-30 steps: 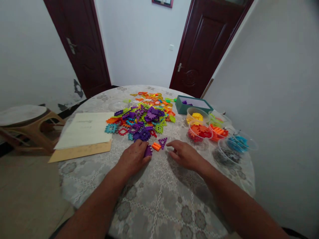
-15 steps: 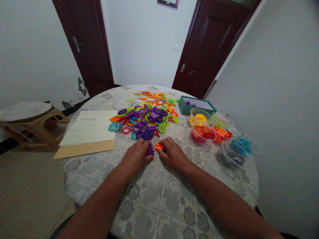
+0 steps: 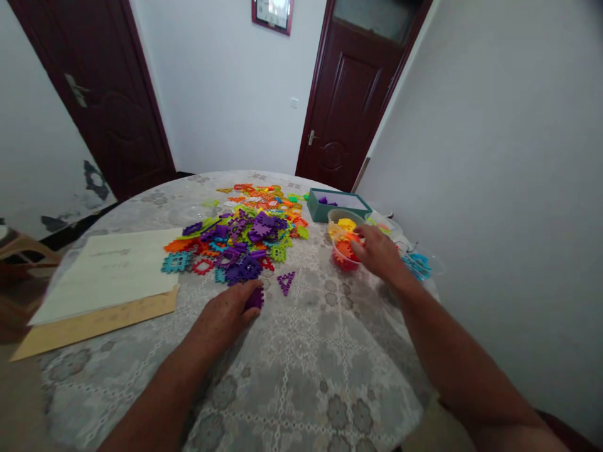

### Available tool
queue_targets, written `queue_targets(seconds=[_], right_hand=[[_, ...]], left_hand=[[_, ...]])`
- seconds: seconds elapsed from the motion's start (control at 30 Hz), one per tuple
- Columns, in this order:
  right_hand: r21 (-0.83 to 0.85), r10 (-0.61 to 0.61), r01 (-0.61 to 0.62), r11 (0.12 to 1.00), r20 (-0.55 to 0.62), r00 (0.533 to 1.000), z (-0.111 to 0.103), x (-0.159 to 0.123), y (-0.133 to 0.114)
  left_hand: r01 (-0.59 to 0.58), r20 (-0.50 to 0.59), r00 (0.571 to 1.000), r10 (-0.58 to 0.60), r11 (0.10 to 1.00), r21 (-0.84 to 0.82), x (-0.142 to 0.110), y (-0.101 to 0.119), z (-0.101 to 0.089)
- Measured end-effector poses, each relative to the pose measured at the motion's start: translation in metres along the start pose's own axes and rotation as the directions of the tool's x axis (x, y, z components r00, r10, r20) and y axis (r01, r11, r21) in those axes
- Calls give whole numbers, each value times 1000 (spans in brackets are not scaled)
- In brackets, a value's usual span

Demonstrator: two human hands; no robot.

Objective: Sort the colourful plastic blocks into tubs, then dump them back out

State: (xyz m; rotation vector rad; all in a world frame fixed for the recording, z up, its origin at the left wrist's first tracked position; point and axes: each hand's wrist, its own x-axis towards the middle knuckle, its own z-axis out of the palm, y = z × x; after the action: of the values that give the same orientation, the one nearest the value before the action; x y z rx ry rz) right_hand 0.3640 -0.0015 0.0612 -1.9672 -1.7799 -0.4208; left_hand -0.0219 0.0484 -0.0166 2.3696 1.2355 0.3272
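Near the table's middle, my left hand [image 3: 230, 306] is closed on a purple toothed building piece [image 3: 255, 299], its fingers over the piece's left part. My right hand [image 3: 380, 252] reaches over the clear plastic tubs at the right. Its fingertips pinch a small orange piece [image 3: 351, 236], somewhat blurred, above the tub of red pieces [image 3: 346, 257]. A purple triangular piece [image 3: 285, 283] lies alone on the cloth between my hands. Just beyond my left hand spreads a heap of mixed plastic pieces [image 3: 240, 242], mostly purple at the front.
Behind the red tub stands a tub of yellow pieces [image 3: 346, 223]; a tub of blue pieces [image 3: 417, 266] is partly behind my right arm. A green box [image 3: 318, 207] with purple pieces sits farther back. Paper sheets [image 3: 108, 267] lie at the left on the patterned tablecloth [image 3: 282, 376].
My right hand has moved from beside my left hand to the tubs with the orange piece. The purple triangle now lies on the cloth. The view has turned right.
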Motion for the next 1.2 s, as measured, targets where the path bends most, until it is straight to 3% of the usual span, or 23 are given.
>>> queue_targets(seconds=[0.17,0.27,0.33,0.4,0.5,0.6,0.7,0.87,0.97,1.07,1.13,1.2], right_hand=[[-388,302,-225,894,150,941,-4,20,80],[-481,366,-255,839,152,918,0,26,99],[-474,320,-239,848,97,942,3,26,96],[-370,195,-160,915,59,979,7,22,78],[-23,-73,76,997,101,992,21,5,24],[289,-350,293,911,169,921,47,-19,-41],[373,-458,372,850,175,871,77,-38,-91],[376,-481,365,852,285,829,103,-47,-122],[407,-400,264,874,296,867,103,-50,-124],[524,-338,175,833,233,912,98,-55,-125],[617,-310,136,775,183,933,94,-58,-130],[683,-298,126,719,138,945,90,-60,-140]], left_hand=[[34,3,999,-34,997,-66,-4,11,-7],[112,-14,994,-113,992,-58,-5,15,-9],[144,-47,988,-147,988,-57,-5,14,-9],[139,-71,987,-143,988,-61,-4,11,-7],[121,-75,989,-126,990,-67,-2,9,-4],[137,-96,985,-143,988,-71,-2,9,-4],[171,-126,976,-176,984,-56,-3,10,-5],[203,-130,966,-223,967,-154,-5,11,-7],[202,-111,966,-232,952,-232,-6,10,-6],[182,-113,967,-229,929,-324,-6,8,-3],[201,-79,962,-261,874,-442,-5,8,-1],[254,8,950,-311,760,-598,-4,10,-1]])
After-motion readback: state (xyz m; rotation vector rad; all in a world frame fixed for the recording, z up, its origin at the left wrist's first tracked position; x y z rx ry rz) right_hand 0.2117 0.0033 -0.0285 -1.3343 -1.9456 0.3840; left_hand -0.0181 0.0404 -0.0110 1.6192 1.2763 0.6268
